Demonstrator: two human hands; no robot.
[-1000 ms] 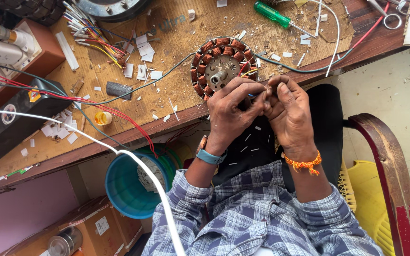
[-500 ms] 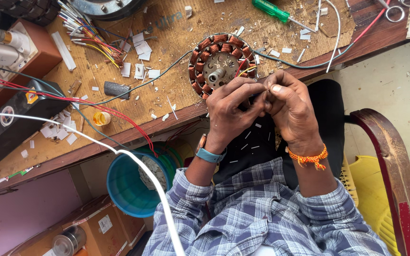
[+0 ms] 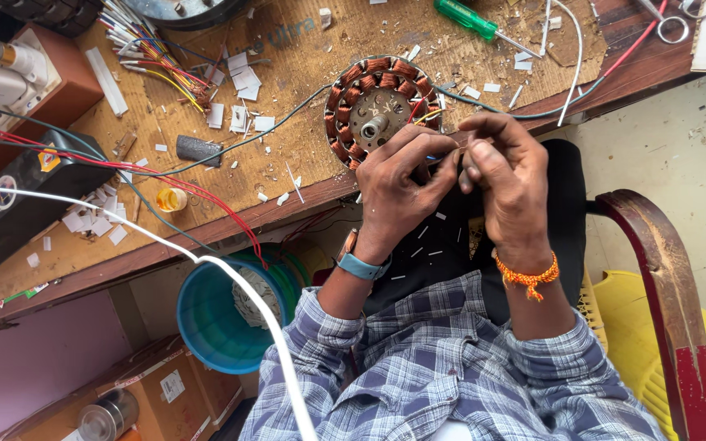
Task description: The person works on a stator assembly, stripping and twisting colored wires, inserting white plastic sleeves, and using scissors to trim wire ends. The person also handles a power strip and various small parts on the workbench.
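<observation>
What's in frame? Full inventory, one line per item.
stator: 1, copper coils on metal core, bench edge by the hands
screwdriver: 1, green handle, bench top
scissors: 1, metal, bench top right
wire bundle: 1, multicoloured, bench top left
bucket: 1, blue, under the bench
chair arm: 1, dark red, right
white cable: 1, crossing left foreground
left hand: blue watch strap, fingertips pinched at stator leads
right hand: orange thread at wrist, fingertips meeting the left's
</observation>
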